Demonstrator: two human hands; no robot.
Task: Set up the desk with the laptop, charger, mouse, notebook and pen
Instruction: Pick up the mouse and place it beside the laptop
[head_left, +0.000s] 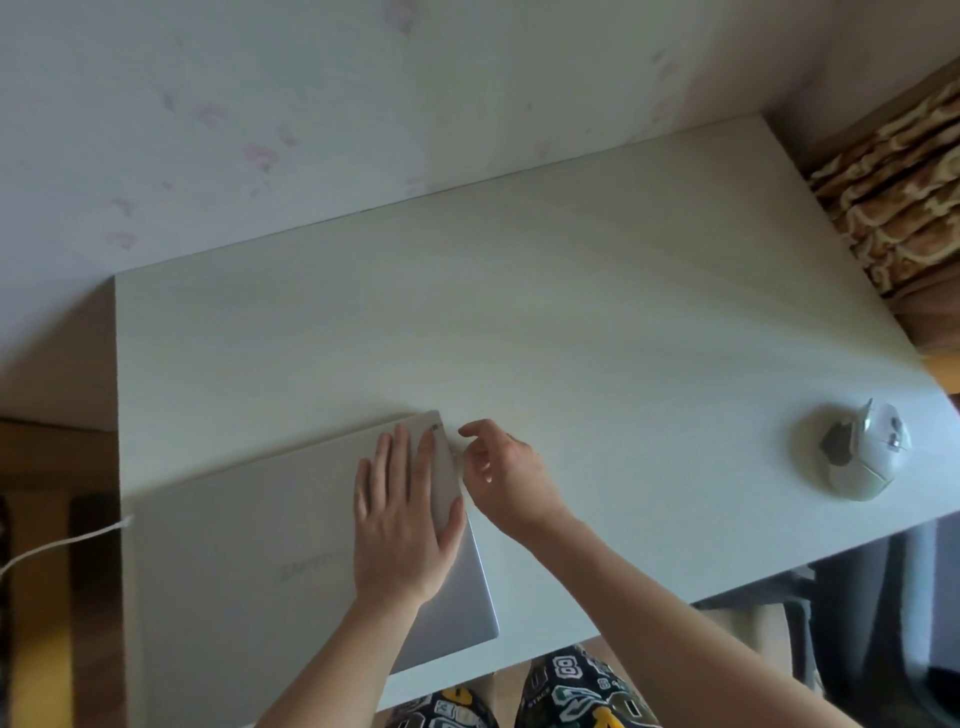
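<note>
A closed silver laptop (249, 561) lies on the white desk (597, 322) at the front left. My left hand (402, 519) rests flat on its lid near the right edge, fingers spread. My right hand (501, 470) is at the laptop's right side near the far corner, fingers pinched at that edge; what they hold is too small to tell. A white cable (62, 543) runs off the desk's left edge from the laptop. A white mouse (867, 449) sits at the desk's right front. No notebook or pen is in view.
A pale wall backs the desk. A patterned brown cushion or fabric (904, 197) lies beyond the desk's right edge. A dark chair (883, 597) shows at the lower right. My patterned trousers (561, 691) are below the front edge.
</note>
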